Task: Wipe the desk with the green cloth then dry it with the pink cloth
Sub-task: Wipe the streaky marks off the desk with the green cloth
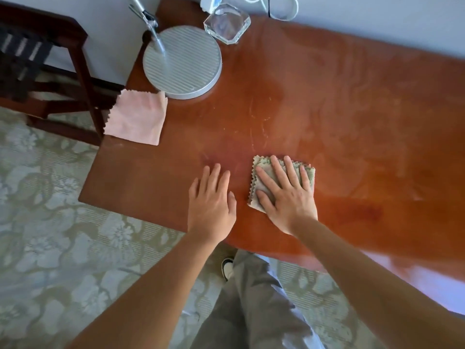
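Observation:
The folded green cloth (261, 167) lies flat on the reddish wooden desk (339, 117), near its front edge. My right hand (286, 192) presses down on the cloth with straight, spread fingers and covers most of it. My left hand (212, 200) rests flat on the bare desk just left of the cloth, fingers straight, holding nothing. The folded pink cloth (137, 117) lies at the desk's left edge, partly overhanging it, well away from both hands.
A round ribbed silver lamp base (186, 64) with its stem stands at the back left, next to the pink cloth. A clear glass ashtray (227, 23) sits behind it by the wall, with a white cable. A dark wooden chair (50, 71) stands left of the desk.

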A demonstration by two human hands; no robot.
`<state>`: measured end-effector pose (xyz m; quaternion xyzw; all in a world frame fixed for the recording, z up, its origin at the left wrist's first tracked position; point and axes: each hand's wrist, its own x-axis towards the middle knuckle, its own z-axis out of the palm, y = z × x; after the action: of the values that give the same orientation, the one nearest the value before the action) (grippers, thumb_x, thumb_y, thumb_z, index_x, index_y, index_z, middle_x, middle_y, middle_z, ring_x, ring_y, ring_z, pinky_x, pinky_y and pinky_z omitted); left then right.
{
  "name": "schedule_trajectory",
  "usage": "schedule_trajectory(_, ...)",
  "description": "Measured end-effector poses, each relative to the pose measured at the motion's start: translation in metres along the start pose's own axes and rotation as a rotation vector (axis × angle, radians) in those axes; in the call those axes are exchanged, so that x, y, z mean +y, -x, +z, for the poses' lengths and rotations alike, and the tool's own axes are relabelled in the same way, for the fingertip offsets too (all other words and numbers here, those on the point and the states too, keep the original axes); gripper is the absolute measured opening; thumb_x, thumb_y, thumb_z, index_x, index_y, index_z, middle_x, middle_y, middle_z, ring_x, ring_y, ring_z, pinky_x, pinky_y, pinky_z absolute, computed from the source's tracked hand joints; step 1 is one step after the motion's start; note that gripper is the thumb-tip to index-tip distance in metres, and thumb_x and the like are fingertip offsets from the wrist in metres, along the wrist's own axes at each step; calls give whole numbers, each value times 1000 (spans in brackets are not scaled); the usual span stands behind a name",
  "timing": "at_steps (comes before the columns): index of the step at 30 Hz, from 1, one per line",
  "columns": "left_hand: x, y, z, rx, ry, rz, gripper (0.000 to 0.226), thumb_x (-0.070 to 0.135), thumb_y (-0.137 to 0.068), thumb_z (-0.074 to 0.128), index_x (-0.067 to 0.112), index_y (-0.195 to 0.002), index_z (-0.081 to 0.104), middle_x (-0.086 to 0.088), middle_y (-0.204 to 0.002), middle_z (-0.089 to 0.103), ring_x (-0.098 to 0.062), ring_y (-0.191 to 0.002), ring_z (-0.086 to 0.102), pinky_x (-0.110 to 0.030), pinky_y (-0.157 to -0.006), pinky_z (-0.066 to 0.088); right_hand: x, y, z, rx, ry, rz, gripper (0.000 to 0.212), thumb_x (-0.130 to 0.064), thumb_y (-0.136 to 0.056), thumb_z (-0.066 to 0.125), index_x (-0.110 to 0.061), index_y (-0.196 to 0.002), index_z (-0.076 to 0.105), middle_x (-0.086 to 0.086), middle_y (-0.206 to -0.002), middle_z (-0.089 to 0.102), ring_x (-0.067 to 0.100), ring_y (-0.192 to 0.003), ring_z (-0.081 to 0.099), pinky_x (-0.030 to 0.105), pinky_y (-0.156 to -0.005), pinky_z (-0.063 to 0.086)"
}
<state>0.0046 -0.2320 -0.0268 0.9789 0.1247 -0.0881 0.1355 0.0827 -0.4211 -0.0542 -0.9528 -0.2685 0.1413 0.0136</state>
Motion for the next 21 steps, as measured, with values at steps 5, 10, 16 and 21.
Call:
schedule_trajectory(5, -26, -19, 4, 37, -32, -69, 57, 40, -105, 25, 19, -157, 35, -8, -168, 24, -29, -156, 16, -53, -124, 16, 51, -113, -39, 52, -69, 208, 63, -63, -100, 5, -46, -161, 7, -4, -173, 0, 24, -158, -10, 51, -126, -8)
schedule_trajectory(10, -46, -45, -1, 104, -18, -198, 58, 43, -104, 32, 20, -157, 35, -11, -167, 27, -34, -155, 18, -54, -123, 16, 21, -193, -62, 65, -47, 128, 63, -60, -101, 6, -44, -162, 9, -1, -173, 0, 28, -158, -9, 54, -126, -6)
schedule_trajectory(16, -72, -68, -20, 73, -17, -183, 55, 41, -104, 33, 21, -155, 41, -15, -164, 30, -41, -153, 21, -58, -123, 18, -59, -64, -13, -1, -26, -281, 59, -55, -106, 22, -38, -162, 18, 3, -172, 8, 34, -158, -2, 60, -125, 4)
schedule_trajectory(21, -63, -70, -25, 94, 33, -205, 51, 32, -103, 43, 14, -150, 49, -20, -160, 37, -48, -149, 28, -64, -120, 20, -28, -102, -25, -38, 22, -357, 59, -58, -104, 22, -41, -161, 22, 1, -172, 12, 33, -158, 4, 57, -125, 1)
